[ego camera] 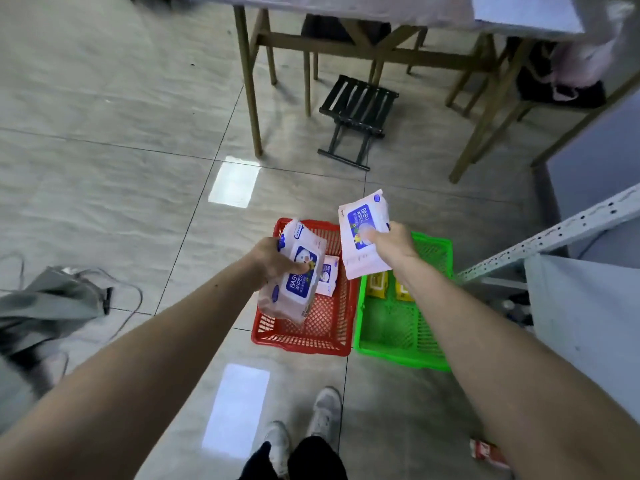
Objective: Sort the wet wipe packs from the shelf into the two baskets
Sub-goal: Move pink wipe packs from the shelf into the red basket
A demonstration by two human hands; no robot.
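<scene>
A plain workroom: tiled floor (104,116), folding tables (346,46), metal shelving (554,233).

Grey tiled floor (104,168). Directly on it: red basket (304,341) and green basket (391,351) touching side by side, black folding stool (356,112), wooden table (249,81) legs.
</scene>
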